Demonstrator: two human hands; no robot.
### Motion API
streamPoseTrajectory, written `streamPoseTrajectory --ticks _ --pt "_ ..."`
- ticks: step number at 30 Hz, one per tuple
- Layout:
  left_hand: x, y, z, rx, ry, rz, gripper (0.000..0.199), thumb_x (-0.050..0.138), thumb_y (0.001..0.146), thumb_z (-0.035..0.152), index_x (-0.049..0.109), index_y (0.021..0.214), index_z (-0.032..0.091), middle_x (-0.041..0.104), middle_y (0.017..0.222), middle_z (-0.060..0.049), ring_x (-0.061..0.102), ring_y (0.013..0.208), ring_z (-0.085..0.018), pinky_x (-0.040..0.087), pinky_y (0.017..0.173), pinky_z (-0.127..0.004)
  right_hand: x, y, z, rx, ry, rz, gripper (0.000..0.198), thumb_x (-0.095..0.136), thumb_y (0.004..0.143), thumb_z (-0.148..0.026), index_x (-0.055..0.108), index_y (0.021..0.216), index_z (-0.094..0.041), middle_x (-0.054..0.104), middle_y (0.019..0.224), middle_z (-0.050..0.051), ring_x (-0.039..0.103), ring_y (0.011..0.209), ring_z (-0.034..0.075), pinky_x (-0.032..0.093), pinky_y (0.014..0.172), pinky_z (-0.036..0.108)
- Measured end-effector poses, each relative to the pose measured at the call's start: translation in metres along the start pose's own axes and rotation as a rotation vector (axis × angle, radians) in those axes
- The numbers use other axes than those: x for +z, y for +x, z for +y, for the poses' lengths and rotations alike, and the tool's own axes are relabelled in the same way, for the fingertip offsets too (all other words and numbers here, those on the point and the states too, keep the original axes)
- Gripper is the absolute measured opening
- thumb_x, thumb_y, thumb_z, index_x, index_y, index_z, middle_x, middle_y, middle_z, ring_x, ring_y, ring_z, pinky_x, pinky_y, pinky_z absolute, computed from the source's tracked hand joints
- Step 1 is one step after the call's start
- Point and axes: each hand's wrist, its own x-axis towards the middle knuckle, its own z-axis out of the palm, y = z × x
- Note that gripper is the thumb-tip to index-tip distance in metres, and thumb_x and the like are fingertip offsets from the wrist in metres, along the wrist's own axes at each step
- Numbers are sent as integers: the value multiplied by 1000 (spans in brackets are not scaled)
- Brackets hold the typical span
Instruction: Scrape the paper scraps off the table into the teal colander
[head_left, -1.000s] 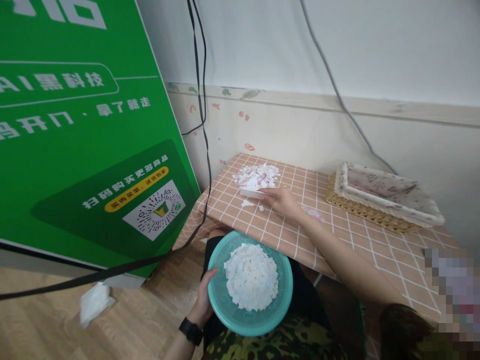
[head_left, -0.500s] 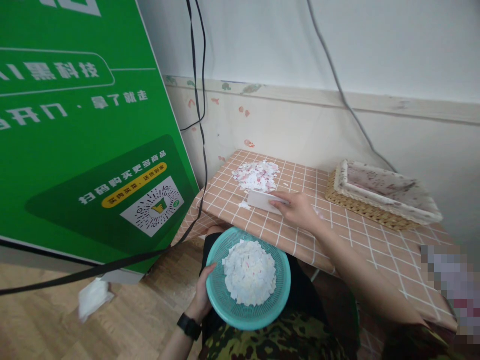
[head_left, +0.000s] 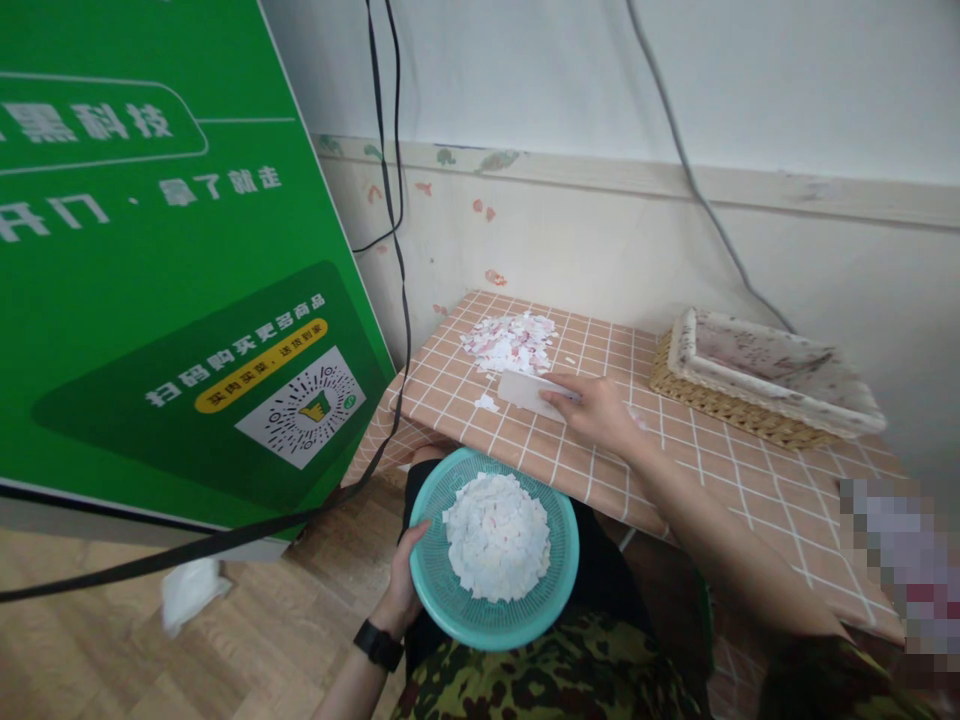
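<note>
A round turquoise plastic basket rests on my lap, with a mound of small white paper scraps inside. My left hand grips its left rim, the thumb over the edge. On the table my right hand is closed on a flat white scraper-like piece, whose exact kind I cannot make out. The piece stands close to the table, just in front of a heap of white and pinkish paper scraps. A few loose scraps lie at its left end.
A checked cloth covers the table. A lined wicker basket stands at the back right by the wall. Black cables hang at the left beside a green cabinet. A white plastic bag lies on the floor.
My view has shifted slightly. The white piece has moved a little away from the loose scraps at its left end, leaving them more exposed. My left hand keeps hold of the turquoise basket.
</note>
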Motion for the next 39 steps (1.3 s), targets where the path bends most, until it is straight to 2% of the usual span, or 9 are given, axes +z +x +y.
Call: streamPoseTrajectory --ticks 6,10,15,19,26,30,32,35,39 --pt "-2 1 -1 -9 28 33 21 66 66 29 72 76 10 73 68 -8 66 63 -23 51 68 -35 -7 11 3 57 -120 30 30 51 84 -30 66 109 -22 69 102 6 66 88 25 49 79 38" --pt "-2 2 0 -1 8 25 21 67 65 29 71 73 10 73 68 -7 66 61 -22 51 67 -35 -12 18 3 74 -145 43 31 51 84 -30 66 109 -22 69 102 6 65 90 26 48 80 38" --pt "-4 2 -1 8 36 27 22 69 64 30 71 75 11 74 70 -7 66 61 -22 51 67 -34 5 26 -4 90 -118 55 31 50 84 -31 65 110 -20 69 104 7 64 90 26 47 77 36" --pt "-6 4 -2 22 34 14 22 69 63 30 71 75 12 73 69 -6 66 62 -22 52 67 -35 15 28 -6 89 -159 21 30 49 85 -31 65 107 -20 71 94 8 65 81 25 47 71 34" --pt "-7 3 -1 18 33 35 20 70 61 31 70 71 13 73 68 -5 65 61 -23 52 69 -37 -11 2 16 155 -276 86 29 47 84 -31 66 103 -20 71 86 6 65 74 24 46 66 33" --pt "-3 2 -1 18 29 14 20 70 62 30 71 73 13 73 70 -5 66 62 -22 51 69 -35 -17 -18 16 178 -280 184 31 48 85 -32 64 108 -21 71 92 6 66 76 24 47 66 33" --pt "-2 3 -2 16 25 13 19 70 63 29 71 72 12 73 69 -5 66 61 -20 51 68 -33 -13 -25 10 171 -260 202 32 46 86 -34 63 110 -22 71 93 6 66 75 24 47 66 33" --pt "-2 3 -3 13 15 5 18 69 65 28 71 72 12 73 69 -5 65 61 -19 51 68 -32 -2 -28 0 166 -275 151 34 43 88 -36 62 112 -22 72 86 7 66 69 24 47 62 32" --pt "-6 4 -3 -2 14 5 19 68 65 29 71 72 12 73 68 -6 65 61 -21 51 67 -33 14 -16 -4 139 -266 109 34 42 88 -33 60 115 -21 72 86 8 67 72 24 48 64 32"
